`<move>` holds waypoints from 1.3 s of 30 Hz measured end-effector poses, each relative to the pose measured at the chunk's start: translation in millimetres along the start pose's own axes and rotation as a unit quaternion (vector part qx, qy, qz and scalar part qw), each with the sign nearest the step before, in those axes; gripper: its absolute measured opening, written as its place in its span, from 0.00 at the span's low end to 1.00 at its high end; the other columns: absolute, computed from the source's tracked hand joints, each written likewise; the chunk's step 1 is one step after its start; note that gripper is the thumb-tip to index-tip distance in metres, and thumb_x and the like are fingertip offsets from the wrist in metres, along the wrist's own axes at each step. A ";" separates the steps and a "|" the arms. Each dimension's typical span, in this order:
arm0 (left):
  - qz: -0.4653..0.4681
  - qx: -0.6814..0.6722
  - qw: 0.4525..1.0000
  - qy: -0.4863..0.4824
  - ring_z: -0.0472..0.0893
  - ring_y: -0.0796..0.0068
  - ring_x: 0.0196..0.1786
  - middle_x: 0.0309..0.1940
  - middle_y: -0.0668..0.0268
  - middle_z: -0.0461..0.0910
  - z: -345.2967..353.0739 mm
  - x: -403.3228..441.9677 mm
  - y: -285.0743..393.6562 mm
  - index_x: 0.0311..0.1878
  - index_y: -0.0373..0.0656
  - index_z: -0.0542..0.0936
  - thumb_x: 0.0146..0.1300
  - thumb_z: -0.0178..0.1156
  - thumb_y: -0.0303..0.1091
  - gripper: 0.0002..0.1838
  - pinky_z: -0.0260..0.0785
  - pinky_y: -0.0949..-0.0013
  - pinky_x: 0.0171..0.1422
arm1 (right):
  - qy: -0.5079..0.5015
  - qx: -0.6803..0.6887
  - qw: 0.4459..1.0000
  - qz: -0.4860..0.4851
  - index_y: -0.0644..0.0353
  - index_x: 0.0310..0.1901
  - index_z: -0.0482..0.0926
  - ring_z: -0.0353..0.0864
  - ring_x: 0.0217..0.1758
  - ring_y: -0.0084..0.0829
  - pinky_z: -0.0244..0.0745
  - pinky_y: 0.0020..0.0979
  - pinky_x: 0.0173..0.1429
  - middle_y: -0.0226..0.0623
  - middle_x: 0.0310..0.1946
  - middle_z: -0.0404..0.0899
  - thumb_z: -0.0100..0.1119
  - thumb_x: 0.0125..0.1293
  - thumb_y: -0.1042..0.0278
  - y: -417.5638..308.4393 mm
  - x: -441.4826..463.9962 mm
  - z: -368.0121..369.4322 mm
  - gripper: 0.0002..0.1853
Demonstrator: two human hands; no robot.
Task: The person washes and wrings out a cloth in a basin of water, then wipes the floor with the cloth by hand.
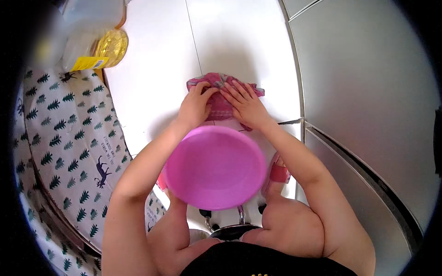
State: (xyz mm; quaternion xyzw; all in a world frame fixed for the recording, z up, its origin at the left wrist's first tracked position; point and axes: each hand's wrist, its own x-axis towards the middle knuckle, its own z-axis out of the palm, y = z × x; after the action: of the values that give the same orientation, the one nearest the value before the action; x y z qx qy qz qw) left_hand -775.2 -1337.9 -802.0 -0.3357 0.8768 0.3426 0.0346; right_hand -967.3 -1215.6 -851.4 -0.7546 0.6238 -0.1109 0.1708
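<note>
A crumpled pink cloth [222, 109] with greyish patches lies on the white tiled floor, just beyond a pink plastic basin [216, 168]. My left hand [197, 103] is on the cloth's left side, its fingers bent and closed on the fabric. On the right side, my right hand [248, 105] lies flat over the cloth with its fingers stretched out. The basin stands between my legs, below both forearms; its inside looks plain pink, and I cannot tell whether it holds water.
Grey cabinet panels [359, 92] rise along the right. At left hangs a white fabric [69, 152] printed with green trees. Behind it stands a bottle of yellow liquid [112, 48] beside other containers. A stool's metal legs [241, 215] show beneath me, with pink slippers [279, 174] on my feet.
</note>
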 end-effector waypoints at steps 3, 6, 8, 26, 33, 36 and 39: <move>0.004 0.033 0.998 0.062 0.70 0.48 0.64 0.64 0.53 0.68 5.7 12.3 0.5 0.63 0.43 0.75 0.49 0.63 0.19 0.32 0.67 0.54 0.70 | -0.007 -0.011 1.000 0.002 0.47 0.77 0.58 0.46 0.83 0.37 0.39 0.49 0.83 0.33 0.79 0.53 0.52 0.64 0.61 9.4 14.4 -2.9 0.38; 0.032 0.094 0.983 0.156 0.73 0.50 0.59 0.62 0.55 0.70 13.5 34.5 -7.0 0.63 0.43 0.74 0.51 0.61 0.21 0.31 0.70 0.54 0.62 | 0.038 0.004 0.999 0.007 0.47 0.77 0.58 0.46 0.83 0.37 0.39 0.49 0.83 0.33 0.79 0.54 0.52 0.63 0.60 25.0 36.7 -4.4 0.38; 0.041 0.111 0.977 0.177 0.73 0.49 0.58 0.63 0.54 0.70 10.7 49.4 -7.9 0.65 0.43 0.73 0.51 0.60 0.20 0.33 0.70 0.54 0.61 | 0.053 -0.008 0.998 0.014 0.46 0.76 0.59 0.47 0.83 0.37 0.40 0.49 0.83 0.32 0.79 0.53 0.53 0.63 0.60 37.6 56.7 -8.7 0.38; -0.006 0.039 0.969 0.244 0.60 0.42 0.74 0.78 0.55 0.54 30.7 178.3 -0.1 0.74 0.44 0.64 0.56 0.62 0.24 0.39 0.54 0.47 0.77 | 0.087 -0.092 0.992 0.026 0.29 0.76 0.60 0.43 0.84 0.31 0.30 0.56 0.83 0.21 0.80 0.51 0.50 0.72 0.50 156.7 149.3 -44.6 0.30; 0.033 0.083 0.976 0.197 0.56 0.45 0.78 0.79 0.60 0.54 50.2 192.3 19.7 0.73 0.50 0.67 0.58 0.56 0.23 0.36 0.48 0.41 0.79 | 0.124 -0.091 0.982 0.108 0.28 0.74 0.63 0.42 0.84 0.41 0.28 0.64 0.80 0.26 0.80 0.51 0.53 0.69 0.47 164.0 110.7 -46.8 0.31; 0.031 0.082 0.979 0.183 0.56 0.48 0.78 0.78 0.61 0.55 54.7 196.9 35.0 0.73 0.51 0.68 0.59 0.55 0.24 0.35 0.45 0.40 0.80 | 0.119 -0.093 0.976 0.156 0.30 0.74 0.62 0.41 0.83 0.45 0.31 0.66 0.79 0.28 0.81 0.48 0.54 0.67 0.44 164.2 96.2 -48.3 0.34; 0.032 0.074 0.982 0.171 0.56 0.50 0.79 0.78 0.63 0.58 56.3 192.4 54.8 0.72 0.52 0.70 0.60 0.53 0.23 0.33 0.44 0.40 0.80 | 0.099 -0.059 0.971 0.210 0.29 0.76 0.58 0.36 0.84 0.45 0.38 0.68 0.78 0.28 0.82 0.42 0.52 0.67 0.43 160.3 76.9 -50.9 0.35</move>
State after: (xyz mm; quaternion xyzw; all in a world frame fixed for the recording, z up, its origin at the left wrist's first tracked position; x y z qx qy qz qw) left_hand -966.9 -1381.9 -869.2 -0.3573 0.9030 0.2159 -0.1020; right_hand -1116.3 -1323.2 -871.7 -0.6006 0.7877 -0.1097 0.0822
